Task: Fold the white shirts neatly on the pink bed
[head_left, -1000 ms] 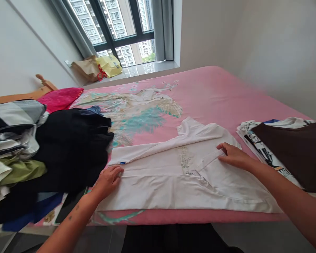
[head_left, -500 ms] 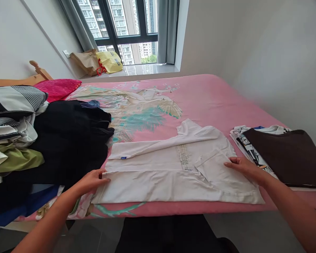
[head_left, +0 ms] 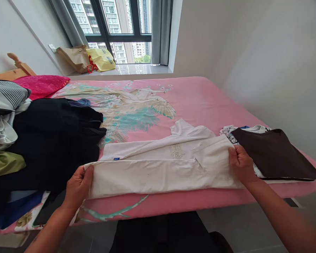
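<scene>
A white T-shirt (head_left: 152, 175) lies lengthwise near the front edge of the bed, its near side folded inward over the body. Part of its dark printed lettering and a small blue tag still show. My left hand (head_left: 80, 184) pinches the hem corner at the left end, thumb on top. At the other end, by the shoulder, my right hand (head_left: 242, 163) is closed on the cloth. Between the two hands the folded near side is stretched out and slightly raised.
Loose dark clothes (head_left: 55, 137) are heaped on the left, with a pink pillow (head_left: 42, 86) behind. To the right lies a stack of folded clothes topped by a dark brown garment (head_left: 276, 153). Paper and yellow bags (head_left: 101, 59) stand on the windowsill.
Both hands have taken hold of the shirt's ends and lifted its near side, pulling it taut and away from the bed's edge. The view has turned slightly right.
</scene>
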Demonstrator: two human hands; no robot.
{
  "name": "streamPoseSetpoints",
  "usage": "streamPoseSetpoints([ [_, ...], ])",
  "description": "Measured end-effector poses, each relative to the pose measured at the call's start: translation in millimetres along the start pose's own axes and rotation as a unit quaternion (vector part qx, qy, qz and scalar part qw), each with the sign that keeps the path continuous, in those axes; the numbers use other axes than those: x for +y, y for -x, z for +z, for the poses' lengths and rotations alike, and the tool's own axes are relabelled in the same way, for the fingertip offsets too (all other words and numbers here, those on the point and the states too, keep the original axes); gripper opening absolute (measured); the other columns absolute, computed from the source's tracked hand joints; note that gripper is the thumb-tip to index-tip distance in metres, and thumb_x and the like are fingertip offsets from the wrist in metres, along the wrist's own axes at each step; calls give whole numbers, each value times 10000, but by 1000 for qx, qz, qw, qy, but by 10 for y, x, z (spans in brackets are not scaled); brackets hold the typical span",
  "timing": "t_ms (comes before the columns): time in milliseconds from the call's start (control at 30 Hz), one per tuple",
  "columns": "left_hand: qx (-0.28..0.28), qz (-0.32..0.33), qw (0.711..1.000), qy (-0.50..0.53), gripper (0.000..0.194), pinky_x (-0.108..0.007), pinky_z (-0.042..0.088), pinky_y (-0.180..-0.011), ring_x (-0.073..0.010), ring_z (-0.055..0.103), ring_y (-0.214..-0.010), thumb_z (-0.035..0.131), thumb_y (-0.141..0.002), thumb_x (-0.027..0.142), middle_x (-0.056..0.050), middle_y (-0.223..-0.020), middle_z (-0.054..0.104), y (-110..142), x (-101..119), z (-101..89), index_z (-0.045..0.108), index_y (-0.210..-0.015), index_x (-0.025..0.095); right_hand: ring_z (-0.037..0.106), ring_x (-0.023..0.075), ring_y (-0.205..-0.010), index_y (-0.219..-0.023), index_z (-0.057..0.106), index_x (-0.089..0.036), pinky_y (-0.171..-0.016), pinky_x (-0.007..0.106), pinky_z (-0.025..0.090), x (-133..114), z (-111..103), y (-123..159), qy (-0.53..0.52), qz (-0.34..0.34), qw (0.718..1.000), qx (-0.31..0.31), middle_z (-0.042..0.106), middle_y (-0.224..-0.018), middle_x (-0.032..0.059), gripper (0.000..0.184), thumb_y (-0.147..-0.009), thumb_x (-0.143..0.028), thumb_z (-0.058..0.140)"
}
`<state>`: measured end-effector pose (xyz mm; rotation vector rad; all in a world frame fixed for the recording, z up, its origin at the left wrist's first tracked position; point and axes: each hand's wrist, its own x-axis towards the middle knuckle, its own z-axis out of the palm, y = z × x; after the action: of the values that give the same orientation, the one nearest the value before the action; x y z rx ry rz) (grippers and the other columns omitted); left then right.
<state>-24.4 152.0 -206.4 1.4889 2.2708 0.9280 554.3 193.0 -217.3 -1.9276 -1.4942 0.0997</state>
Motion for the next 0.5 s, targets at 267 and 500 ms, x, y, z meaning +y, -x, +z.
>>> streamPoseSetpoints([
  [267, -120, -69, 989, -50, 471, -244, 400, -588, -204, 605, -720, 537, -678, 577, -44, -816, 686, -365, -14, 192, 648, -919, 188, 534, 183, -604, -777, 582, -215, -575, 282, 360, 210, 406, -367, 60, 49, 974, -212, 602, -654, 32, 479, -825, -628, 344],
  [500, -221, -109, 969, -24, 483, -230, 317, -458, -135, 466, -502, 622, -578, 615, 35, -540, 534, -48, -142, -87, 624, -729, 156, 554, 203, -549, -591, 603, -213, -539, 304, 382, 565, 7, -274, 91, 77, 951, -285, 612, -594, 59, 534, -727, -711, 468],
])
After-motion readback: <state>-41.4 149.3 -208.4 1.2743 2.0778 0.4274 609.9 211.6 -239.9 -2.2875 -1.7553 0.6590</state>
